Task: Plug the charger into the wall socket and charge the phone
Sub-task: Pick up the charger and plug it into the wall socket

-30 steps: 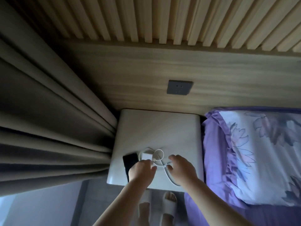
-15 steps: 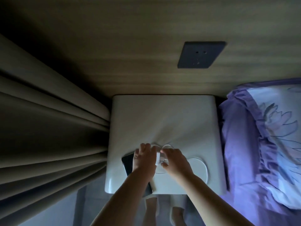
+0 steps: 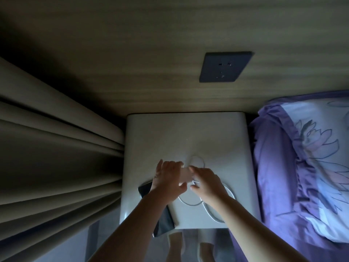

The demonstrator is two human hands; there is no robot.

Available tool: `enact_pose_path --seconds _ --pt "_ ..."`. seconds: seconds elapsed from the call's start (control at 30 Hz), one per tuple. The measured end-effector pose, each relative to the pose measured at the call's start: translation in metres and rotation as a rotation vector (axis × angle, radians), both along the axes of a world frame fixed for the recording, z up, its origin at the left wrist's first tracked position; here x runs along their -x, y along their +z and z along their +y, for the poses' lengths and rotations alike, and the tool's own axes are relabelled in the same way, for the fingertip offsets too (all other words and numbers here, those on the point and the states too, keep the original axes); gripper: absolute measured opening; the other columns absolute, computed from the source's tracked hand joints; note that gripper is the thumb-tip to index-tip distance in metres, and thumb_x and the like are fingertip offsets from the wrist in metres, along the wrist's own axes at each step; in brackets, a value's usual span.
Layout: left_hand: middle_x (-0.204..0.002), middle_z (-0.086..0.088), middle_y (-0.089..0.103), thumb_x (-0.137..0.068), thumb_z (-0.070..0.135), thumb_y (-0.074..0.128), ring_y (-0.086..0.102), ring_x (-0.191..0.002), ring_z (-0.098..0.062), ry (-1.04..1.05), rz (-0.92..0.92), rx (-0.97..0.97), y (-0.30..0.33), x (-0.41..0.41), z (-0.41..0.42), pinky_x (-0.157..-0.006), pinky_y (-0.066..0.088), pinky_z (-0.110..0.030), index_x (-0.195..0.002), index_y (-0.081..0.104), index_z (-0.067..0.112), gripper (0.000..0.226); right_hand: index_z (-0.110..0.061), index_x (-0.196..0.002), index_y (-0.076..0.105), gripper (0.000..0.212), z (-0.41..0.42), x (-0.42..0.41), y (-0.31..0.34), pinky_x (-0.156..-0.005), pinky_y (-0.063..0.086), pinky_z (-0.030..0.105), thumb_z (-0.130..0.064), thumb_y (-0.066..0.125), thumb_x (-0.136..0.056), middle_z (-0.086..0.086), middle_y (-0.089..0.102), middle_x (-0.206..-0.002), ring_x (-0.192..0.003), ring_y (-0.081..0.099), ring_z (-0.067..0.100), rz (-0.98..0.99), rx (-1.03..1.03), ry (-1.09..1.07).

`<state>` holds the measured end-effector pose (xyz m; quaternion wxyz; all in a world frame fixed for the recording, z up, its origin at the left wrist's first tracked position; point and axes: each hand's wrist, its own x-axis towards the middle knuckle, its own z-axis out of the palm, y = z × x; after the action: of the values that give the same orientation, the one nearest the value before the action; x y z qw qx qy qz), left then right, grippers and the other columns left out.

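Note:
A white charger block sits between my two hands above the white bedside table. My left hand grips its left side, and my right hand holds its right side with fingertips. The white cable lies in loops on the table under and behind my hands. A black phone lies at the table's front left corner, partly hidden under my left forearm and overhanging the edge. The dark grey wall socket is on the wooden wall, above and to the right of the table.
Heavy beige curtains hang close to the table's left side. A bed with a purple floral pillow presses against the right side. My feet in pale slippers stand on the floor below the table's front edge.
The view has come closer and darker over the second. My hands have gathered the charger block off the table and now hold it between them; the cable loops have spread to the right.

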<state>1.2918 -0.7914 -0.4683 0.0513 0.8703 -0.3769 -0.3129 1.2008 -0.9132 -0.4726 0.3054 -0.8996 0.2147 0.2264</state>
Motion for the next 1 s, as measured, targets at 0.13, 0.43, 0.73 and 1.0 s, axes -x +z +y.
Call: enact_pose_path --seconds 0.13,0.43,0.73,1.0 --pt "-0.122 0.000 0.056 -0.074 0.037 0.072 0.049 -0.115 -0.018 0.271 0.241 0.257 0.018 -0.015 -0.023 -0.100 0.037 -0.027 -0.141 0.033 0.027 0.078 -0.035 -0.141 0.034 0.064 -0.024 -0.010 0.017 -0.089 0.046 0.036 -0.044 0.060 -0.084 0.003 0.061 -0.125 -0.112 0.055 0.027 -0.038 0.058 0.044" --pt "-0.116 0.009 0.055 -0.070 0.029 0.082 0.060 -0.103 -0.012 0.555 0.612 0.522 0.043 -0.035 -0.069 -0.090 0.047 -0.023 -0.148 0.024 0.029 0.097 -0.028 -0.123 0.051 0.054 -0.086 -0.026 0.065 -0.094 0.043 0.039 -0.047 0.069 -0.075 -0.009 0.065 -0.120 -0.112 0.061 0.012 -0.174 0.024 -0.151" --pt "-0.124 0.012 0.064 -0.080 0.046 0.065 0.054 -0.119 0.004 0.679 0.842 0.653 0.062 -0.035 -0.079 -0.100 0.041 -0.016 -0.127 0.058 0.027 0.051 -0.021 -0.121 0.052 0.029 -0.090 -0.039 0.089 -0.085 0.049 0.032 -0.033 0.050 -0.095 0.001 0.064 -0.120 -0.108 0.065 0.018 -0.239 -0.690 -0.519" --pt "-0.114 -0.004 0.069 -0.091 0.015 0.060 0.062 -0.103 -0.007 0.893 0.881 0.767 0.069 -0.036 -0.076 -0.094 0.041 -0.025 -0.108 0.068 0.014 0.019 -0.035 -0.089 0.059 0.005 -0.098 -0.052 0.116 -0.066 0.042 0.019 -0.036 0.055 -0.092 -0.014 0.060 -0.080 -0.072 0.057 0.002 -0.123 -0.677 -0.388"
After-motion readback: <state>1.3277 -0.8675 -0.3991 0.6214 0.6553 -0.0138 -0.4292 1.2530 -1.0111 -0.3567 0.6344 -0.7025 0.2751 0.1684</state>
